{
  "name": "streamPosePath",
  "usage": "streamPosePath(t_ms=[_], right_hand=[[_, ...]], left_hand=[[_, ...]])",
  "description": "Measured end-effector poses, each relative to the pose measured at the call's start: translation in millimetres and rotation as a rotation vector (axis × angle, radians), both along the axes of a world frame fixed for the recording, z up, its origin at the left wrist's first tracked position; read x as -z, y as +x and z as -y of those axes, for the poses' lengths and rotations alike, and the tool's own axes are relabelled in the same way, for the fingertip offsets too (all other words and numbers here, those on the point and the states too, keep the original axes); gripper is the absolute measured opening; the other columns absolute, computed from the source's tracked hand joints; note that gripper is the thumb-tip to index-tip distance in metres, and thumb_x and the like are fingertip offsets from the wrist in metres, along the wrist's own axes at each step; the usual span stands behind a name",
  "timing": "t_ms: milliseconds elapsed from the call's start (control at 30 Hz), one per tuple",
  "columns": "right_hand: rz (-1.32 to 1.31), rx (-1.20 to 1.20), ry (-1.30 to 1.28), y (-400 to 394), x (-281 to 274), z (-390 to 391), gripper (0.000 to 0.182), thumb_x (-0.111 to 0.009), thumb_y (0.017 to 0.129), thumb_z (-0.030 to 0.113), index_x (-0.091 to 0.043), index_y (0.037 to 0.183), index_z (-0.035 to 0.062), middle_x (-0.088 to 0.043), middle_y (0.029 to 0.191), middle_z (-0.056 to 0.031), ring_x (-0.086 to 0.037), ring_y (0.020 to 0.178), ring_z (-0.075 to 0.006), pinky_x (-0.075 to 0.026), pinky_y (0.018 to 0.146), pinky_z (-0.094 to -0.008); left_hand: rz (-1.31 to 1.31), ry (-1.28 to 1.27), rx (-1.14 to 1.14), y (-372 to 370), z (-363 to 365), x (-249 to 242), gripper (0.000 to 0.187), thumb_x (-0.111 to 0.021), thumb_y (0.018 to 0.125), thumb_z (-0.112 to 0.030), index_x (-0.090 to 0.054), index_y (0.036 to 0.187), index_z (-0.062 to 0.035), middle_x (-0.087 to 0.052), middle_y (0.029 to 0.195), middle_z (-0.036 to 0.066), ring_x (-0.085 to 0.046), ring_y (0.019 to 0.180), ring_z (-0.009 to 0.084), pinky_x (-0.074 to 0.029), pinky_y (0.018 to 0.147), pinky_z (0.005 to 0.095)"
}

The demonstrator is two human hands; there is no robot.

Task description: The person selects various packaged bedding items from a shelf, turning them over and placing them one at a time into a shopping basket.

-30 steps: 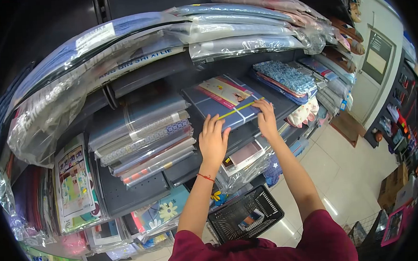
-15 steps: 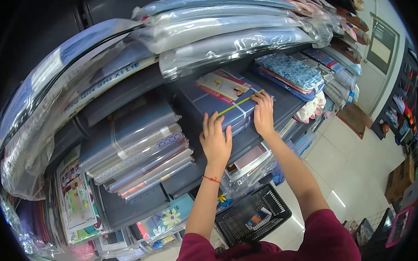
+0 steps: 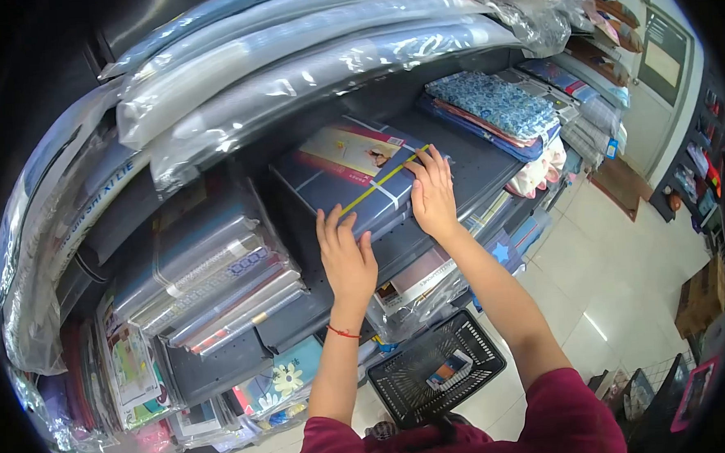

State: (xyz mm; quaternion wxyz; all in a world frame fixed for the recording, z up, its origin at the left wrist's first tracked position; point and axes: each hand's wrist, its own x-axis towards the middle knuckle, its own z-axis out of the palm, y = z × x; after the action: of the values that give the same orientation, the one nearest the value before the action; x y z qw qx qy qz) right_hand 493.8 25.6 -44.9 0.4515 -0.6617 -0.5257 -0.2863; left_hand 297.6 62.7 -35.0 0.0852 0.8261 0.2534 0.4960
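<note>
Though apart, both hands (image 3: 348,264) (image 3: 433,196) palm-down.

Bright white light is cast over the scene, apparently from above. Hard glare is thrown back by the plastic-wrapped packages (image 3: 322,81), and a narrow streak is mirrored in the tiled floor (image 3: 574,273). The back panel (image 3: 372,95) of the shelf is left in shadow. Straight lines are bowed by the wide lens, the corners are blacked out, and fine print on the blue packet (image 3: 359,167) is softened.
</note>
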Motion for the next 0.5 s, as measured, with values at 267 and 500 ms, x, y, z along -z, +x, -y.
streamPosePath(t_ms=[267, 500], right_hand=[[-0.017, -0.053, 0.083, 3.4, 1.5, 2.9, 0.030, -0.047, 0.089, 0.016, -0.058, 0.116, 0.0069, -0.051, 0.126, -0.0162, -0.042, 0.125, -0.0356, -0.027, 0.108, -0.0528], [-0.028, -0.033, 0.112, 2.6, 4.7, 2.6, 0.029, -0.052, 0.087, 0.015, -0.061, 0.113, 0.0058, -0.054, 0.123, -0.0134, -0.045, 0.123, -0.0320, -0.028, 0.108, -0.0508]], left_hand=[[0.011, -0.034, -0.027, 3.4, 0.6, 5.1, 0.032, -0.056, 0.092, -0.015, -0.049, 0.120, -0.0009, -0.044, 0.137, 0.018, -0.031, 0.136, 0.0399, -0.026, 0.111, 0.0468], [0.020, -0.020, -0.047, 2.8, 0.1, 4.0, 0.033, -0.058, 0.089, -0.015, -0.051, 0.118, -0.0023, -0.044, 0.137, 0.018, -0.032, 0.135, 0.0410, -0.031, 0.108, 0.0474]])
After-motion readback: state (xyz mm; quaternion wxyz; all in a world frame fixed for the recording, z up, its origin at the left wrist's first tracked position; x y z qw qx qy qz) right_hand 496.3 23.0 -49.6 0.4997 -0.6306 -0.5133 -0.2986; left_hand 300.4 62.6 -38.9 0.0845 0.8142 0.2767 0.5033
